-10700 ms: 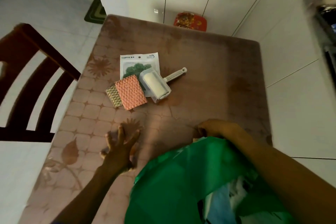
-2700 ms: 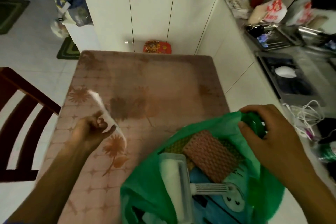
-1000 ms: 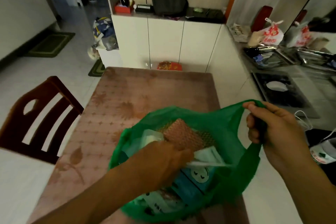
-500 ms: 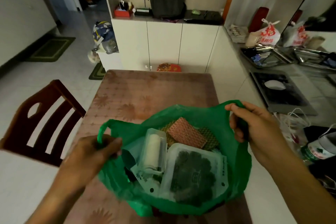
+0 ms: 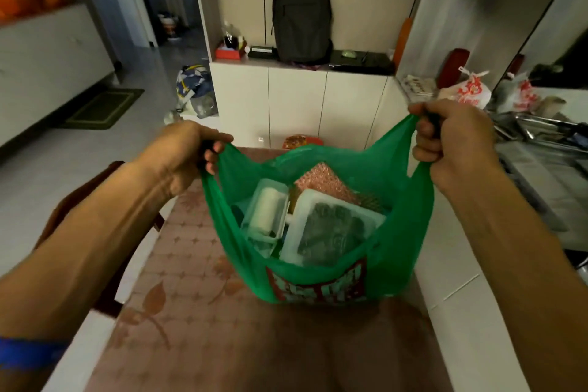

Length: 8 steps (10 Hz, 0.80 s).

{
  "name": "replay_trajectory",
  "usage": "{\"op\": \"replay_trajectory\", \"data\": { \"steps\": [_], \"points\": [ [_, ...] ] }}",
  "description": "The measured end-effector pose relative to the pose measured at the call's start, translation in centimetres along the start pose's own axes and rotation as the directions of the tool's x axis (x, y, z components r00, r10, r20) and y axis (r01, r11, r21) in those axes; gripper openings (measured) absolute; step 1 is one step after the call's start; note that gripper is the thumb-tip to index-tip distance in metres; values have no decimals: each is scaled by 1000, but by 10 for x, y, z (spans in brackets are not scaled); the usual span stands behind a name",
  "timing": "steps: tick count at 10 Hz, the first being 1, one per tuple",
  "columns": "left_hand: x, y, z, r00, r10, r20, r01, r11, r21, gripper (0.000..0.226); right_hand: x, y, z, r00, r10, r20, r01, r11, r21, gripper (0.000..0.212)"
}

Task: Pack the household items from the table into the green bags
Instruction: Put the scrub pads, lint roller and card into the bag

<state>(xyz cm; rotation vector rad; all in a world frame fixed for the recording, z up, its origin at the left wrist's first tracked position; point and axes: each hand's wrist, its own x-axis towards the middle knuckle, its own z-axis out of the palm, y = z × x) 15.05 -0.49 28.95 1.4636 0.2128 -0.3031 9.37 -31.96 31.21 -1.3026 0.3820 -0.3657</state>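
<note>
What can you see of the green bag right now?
The green bag is thin, glossy plastic with a red-and-white print low on its near side. Left hand and right hand each grip one handle loop, spreading the mouth wide above the table. Inside lie a lint roller, a packet and a pink scrubber.

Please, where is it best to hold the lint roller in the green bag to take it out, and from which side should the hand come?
Grip the lint roller around its clear cover, across the short width, coming from above through the bag's open mouth. It stands nearly upright by the left wall with its top uppermost; its handle is buried out of sight. Both hands, left and right, hold the bag's handles, so one must let go first.
</note>
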Motion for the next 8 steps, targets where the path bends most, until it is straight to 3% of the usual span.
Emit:
{"op": "replay_trajectory", "data": {
  "steps": [3, 4, 5, 6, 7, 8],
  "points": [
    [63, 2, 5, 976, 65, -210, -17, 974, 227, 32, 39, 31, 0, 981, 184, -67, -193, 968, -160, 24],
    [85, 20, 0, 957, 108, -270, -53, 978, 203, 34, 69, 21, 9, 996, 85, -40, -91, 976, -198, 22],
    [89, 22, -6, 960, 140, -244, -73, 961, 267, 42, 79, 22, 17, 997, 61, -42, -69, 973, -222, 19],
    [88, 10, -15, 964, 147, -220, -48, 915, 401, 42, 81, 35, 17, 990, 135, -28, -138, 947, -289, 14],
    [85, -14, -25, 962, 160, -223, -57, 911, 410, 20, 88, 61, 4, 970, 204, -131, -239, 897, -371, 16],
    [75, -17, -29, 965, 152, -214, -63, 926, 373, 23, 86, 62, -4, 974, 154, -166, -211, 882, -422, 27]
  ]
}}
